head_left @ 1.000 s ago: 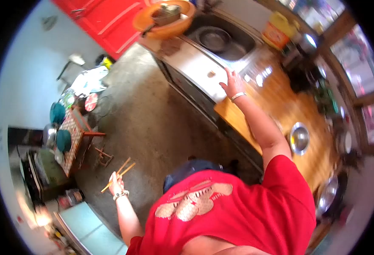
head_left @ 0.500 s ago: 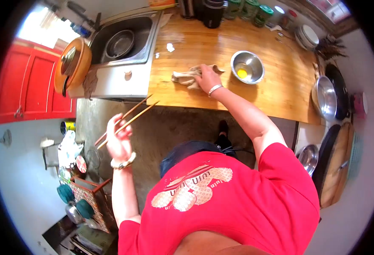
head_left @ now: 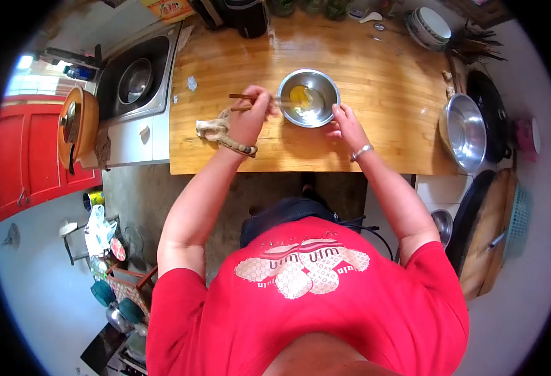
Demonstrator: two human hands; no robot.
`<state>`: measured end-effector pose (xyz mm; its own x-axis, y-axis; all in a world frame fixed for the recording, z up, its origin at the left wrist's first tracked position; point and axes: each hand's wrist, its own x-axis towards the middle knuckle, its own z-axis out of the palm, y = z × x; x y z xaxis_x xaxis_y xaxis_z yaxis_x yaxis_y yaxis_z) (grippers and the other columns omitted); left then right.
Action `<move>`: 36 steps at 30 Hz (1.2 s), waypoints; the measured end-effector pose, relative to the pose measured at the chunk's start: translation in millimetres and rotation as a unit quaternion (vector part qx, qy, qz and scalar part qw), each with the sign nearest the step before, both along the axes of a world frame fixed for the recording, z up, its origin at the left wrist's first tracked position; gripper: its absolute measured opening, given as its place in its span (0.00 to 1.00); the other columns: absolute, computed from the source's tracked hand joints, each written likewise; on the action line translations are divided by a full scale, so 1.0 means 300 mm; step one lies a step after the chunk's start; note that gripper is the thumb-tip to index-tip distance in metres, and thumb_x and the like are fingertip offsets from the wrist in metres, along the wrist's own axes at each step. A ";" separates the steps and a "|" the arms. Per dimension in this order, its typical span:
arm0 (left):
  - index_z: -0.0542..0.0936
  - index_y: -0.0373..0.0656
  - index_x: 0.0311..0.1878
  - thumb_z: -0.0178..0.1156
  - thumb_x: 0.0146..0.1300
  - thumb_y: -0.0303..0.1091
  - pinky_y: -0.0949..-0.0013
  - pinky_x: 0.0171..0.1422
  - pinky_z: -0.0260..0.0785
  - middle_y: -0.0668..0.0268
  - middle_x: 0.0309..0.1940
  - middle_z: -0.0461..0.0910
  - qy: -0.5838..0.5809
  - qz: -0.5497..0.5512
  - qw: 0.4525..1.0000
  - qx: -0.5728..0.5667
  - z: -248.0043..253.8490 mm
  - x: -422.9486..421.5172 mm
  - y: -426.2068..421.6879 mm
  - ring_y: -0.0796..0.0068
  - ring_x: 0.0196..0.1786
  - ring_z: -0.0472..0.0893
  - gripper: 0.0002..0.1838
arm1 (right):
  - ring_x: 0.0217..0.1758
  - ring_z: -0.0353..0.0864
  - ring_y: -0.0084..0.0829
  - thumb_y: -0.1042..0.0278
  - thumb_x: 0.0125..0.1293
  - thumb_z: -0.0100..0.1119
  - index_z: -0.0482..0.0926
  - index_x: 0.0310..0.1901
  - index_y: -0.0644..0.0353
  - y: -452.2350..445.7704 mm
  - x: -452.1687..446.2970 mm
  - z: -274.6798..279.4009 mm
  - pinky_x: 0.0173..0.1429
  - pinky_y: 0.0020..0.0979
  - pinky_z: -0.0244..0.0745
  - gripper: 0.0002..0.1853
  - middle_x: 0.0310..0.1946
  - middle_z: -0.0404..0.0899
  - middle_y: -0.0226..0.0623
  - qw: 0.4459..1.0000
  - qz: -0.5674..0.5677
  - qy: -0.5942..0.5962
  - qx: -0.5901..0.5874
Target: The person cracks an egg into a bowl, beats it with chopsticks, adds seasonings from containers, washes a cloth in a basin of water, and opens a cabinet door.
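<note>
My arms point(head_left: 203, 200) reach forward over the desk point(head_left: 388, 119), left hand point(head_left: 247, 122) closed around chopsticks point(head_left: 241, 96), right hand point(head_left: 348, 130) touching the metal bowl point(head_left: 327, 88), its grip's tightness unclear.

I can see the person's left arm point(head_left: 200, 200) slanting inward, bent at the elbow, the left hand point(head_left: 248, 116) closed with fingers curled, just left of the metal bowl point(head_left: 327, 91). The right arm point(head_left: 394, 188) angles in likewise, elbow out, and the right hand point(head_left: 349, 128) touches the bowl's right side, fingertips at its rim.
</note>
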<state>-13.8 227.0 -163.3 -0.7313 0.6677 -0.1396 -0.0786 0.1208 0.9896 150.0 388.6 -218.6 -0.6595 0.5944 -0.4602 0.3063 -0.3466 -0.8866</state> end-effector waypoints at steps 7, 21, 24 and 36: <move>0.75 0.40 0.36 0.50 0.62 0.32 0.80 0.27 0.67 0.66 0.27 0.77 -0.066 -0.007 0.997 -0.025 0.046 0.056 -0.023 0.80 0.25 0.77 0.07 | 0.47 0.74 0.31 0.58 0.60 0.47 0.66 0.52 0.64 0.073 -0.125 -0.138 0.51 0.29 0.67 0.22 0.43 0.75 0.41 0.992 0.121 -0.019 0.037; 0.73 0.38 0.38 0.48 0.63 0.33 0.77 0.32 0.71 0.65 0.26 0.77 0.046 0.261 0.958 0.107 0.038 0.117 -0.516 0.78 0.27 0.77 0.09 | 0.13 0.74 0.30 0.57 0.65 0.40 0.62 0.49 0.60 -0.320 -0.246 0.159 0.11 0.25 0.69 0.17 0.24 0.74 0.43 0.955 0.289 -0.043 0.050; 0.73 0.39 0.34 0.48 0.64 0.34 0.79 0.24 0.66 0.68 0.20 0.75 -0.038 0.219 0.973 0.057 0.113 0.178 -0.720 0.81 0.21 0.74 0.08 | 0.12 0.74 0.30 0.56 0.65 0.40 0.59 0.52 0.58 -0.508 -0.298 0.209 0.11 0.25 0.68 0.19 0.21 0.74 0.41 0.940 0.335 -0.044 0.041; 0.72 0.40 0.36 0.47 0.65 0.35 0.80 0.29 0.70 0.65 0.28 0.77 0.004 0.393 0.919 0.038 0.081 0.358 -1.541 0.79 0.26 0.79 0.09 | 0.16 0.76 0.32 0.51 0.63 0.41 0.57 0.52 0.60 -1.350 -0.376 0.146 0.16 0.29 0.72 0.23 0.28 0.75 0.45 0.855 0.507 -0.066 0.080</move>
<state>93.7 -235.4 -139.0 -0.9924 -0.0602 -0.1070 -0.1047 -0.0405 0.9937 37.2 -16.3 -174.9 -0.8223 -0.1909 -0.5360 0.4777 0.2801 -0.8327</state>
